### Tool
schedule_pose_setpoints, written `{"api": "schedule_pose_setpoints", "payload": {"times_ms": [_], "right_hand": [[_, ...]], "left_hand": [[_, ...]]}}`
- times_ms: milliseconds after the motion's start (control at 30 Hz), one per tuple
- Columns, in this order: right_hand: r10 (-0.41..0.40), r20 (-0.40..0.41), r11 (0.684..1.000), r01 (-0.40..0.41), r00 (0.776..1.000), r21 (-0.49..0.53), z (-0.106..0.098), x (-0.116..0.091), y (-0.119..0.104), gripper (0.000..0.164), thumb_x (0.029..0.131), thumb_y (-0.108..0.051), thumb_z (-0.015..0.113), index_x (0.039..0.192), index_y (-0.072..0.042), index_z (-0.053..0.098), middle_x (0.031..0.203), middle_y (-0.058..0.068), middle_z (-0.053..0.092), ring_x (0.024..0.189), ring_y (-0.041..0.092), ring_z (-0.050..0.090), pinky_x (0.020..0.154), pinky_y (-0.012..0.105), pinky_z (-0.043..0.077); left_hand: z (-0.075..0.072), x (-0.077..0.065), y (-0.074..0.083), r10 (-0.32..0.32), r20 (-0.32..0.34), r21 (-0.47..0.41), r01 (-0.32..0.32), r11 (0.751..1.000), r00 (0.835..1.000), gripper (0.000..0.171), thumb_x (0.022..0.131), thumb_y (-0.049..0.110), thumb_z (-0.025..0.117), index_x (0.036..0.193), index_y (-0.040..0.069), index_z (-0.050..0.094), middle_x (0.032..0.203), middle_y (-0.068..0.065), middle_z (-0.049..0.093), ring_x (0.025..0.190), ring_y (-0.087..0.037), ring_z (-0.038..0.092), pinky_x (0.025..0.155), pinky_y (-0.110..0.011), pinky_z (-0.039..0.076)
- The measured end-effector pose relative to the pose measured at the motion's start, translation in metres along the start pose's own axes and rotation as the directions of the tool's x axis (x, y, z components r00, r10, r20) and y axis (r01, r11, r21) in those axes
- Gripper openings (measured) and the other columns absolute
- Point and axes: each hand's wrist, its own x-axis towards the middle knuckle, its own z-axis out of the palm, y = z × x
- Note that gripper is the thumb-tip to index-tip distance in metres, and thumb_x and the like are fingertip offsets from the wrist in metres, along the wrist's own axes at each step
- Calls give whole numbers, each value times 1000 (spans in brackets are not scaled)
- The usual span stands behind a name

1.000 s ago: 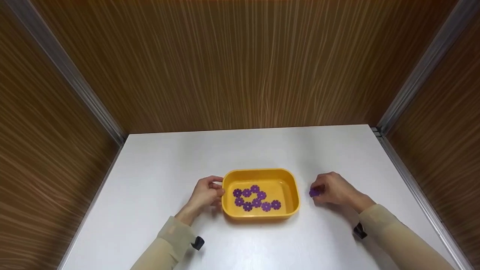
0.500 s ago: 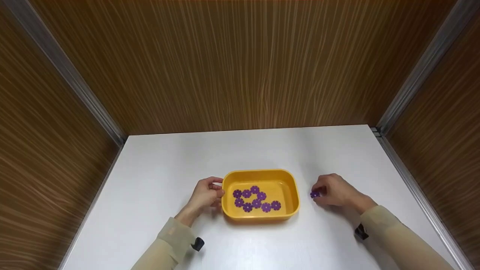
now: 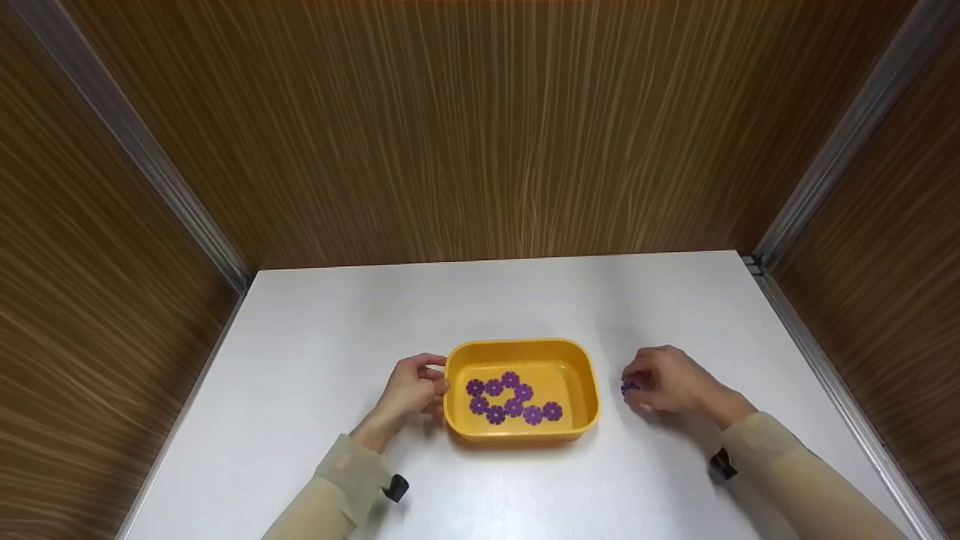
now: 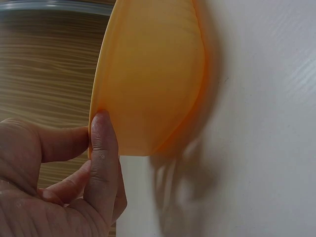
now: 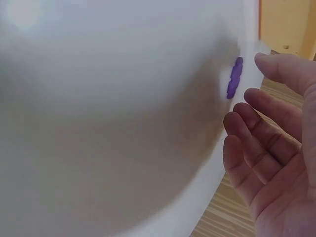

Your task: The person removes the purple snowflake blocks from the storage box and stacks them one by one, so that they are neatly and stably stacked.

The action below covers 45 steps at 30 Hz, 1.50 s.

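My left hand [image 3: 409,386] pinches the left end of a yellow plastic tray [image 3: 555,382]; in the left wrist view one digit lies along the tray's outer wall [image 4: 148,74] and another meets the rim. Several purple flower-shaped discs [image 3: 532,415], notched round the edge, lie flat on the tray's floor. To the right of the tray, another purple flower-shaped disc [image 5: 235,78] lies on the white table, partly hidden by my right hand [image 3: 667,381] in the head view. The right wrist view has the thumb and fingers spread loosely just off that disc, with a gap between.
The white table [image 3: 360,315] is bounded by wood-grain panels [image 3: 480,135] at the back and both sides, with metal strips [image 3: 825,142] in the corners. Beige sleeves [image 3: 802,472] cover both forearms, with a black piece [image 3: 722,463] at each wrist.
A second ago the right fingers pinched the disc, tilted up. It now lies flat on the table, and the fingers have let go. The left hand and tray stay in place.
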Motion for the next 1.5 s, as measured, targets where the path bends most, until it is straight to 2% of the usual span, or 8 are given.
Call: {"api": "schedule_pose_setpoints", "payload": {"times_ms": [200,433,700,933,1067,1267,1400,1500], "right_hand": [[-1,-12,999,2,1000,43,-9,3,-7,26,90,-23,93,111,-9,87,100,2,81,85,17,72,82,25,67],[-58,-37,996,60,998,67,-15,7,-14,26,89,-20,92,112,-7,87,102,7,84,86,24,74,75,23,63],[-108,-40,988,111,993,103,-21,10,-25,30,91,-20,90,116,-4,85,110,14,87,91,28,82,80,36,72],[-245,-98,962,255,964,102,-24,17,-38,26,88,-12,92,113,-6,85,104,10,86,87,28,82,75,40,73],[-312,-105,943,321,944,91,-26,22,-47,28,87,-10,92,113,-4,85,105,11,86,89,28,81,75,43,73],[-370,-54,926,373,927,54,-27,33,-60,28,87,-10,92,114,-10,85,112,11,86,97,28,81,75,40,73],[-407,-1,913,407,914,27,-27,43,-69,28,87,-11,92,114,-8,85,115,9,86,99,30,81,75,39,72],[-432,48,902,432,901,11,-26,50,-75,30,86,-12,93,115,-8,85,116,8,86,100,29,82,81,40,72]], "left_hand": [[0,0,1,4,-3,4,-4,1000,1000,45,97,3,75,142,6,71,113,-13,72,80,-19,72,76,-39,73],[-1,-1,1,12,5,-4,-12,1000,1000,46,97,3,74,142,5,70,111,-12,71,78,-18,72,76,-39,73],[-1,-1,0,11,13,-16,-11,1000,1000,45,97,3,74,142,6,70,110,-11,70,76,-17,73,78,-40,74],[0,-1,0,1,4,-4,-1,1000,1000,46,97,3,74,142,6,70,111,-12,70,77,-18,73,76,-39,73],[1,-1,0,-6,-2,0,6,1000,1000,45,98,4,75,142,7,70,111,-12,70,78,-19,73,77,-39,73],[1,-1,1,-11,-3,6,11,1000,1000,45,99,4,74,144,7,69,112,-12,71,79,-19,73,76,-37,72],[0,-1,0,1,-1,6,-1,1000,1000,46,98,4,75,144,6,69,111,-12,71,78,-19,72,75,-37,72],[0,-1,0,11,3,2,-11,1000,1000,47,96,3,75,143,5,70,110,-12,70,76,-19,71,74,-37,72]]}}
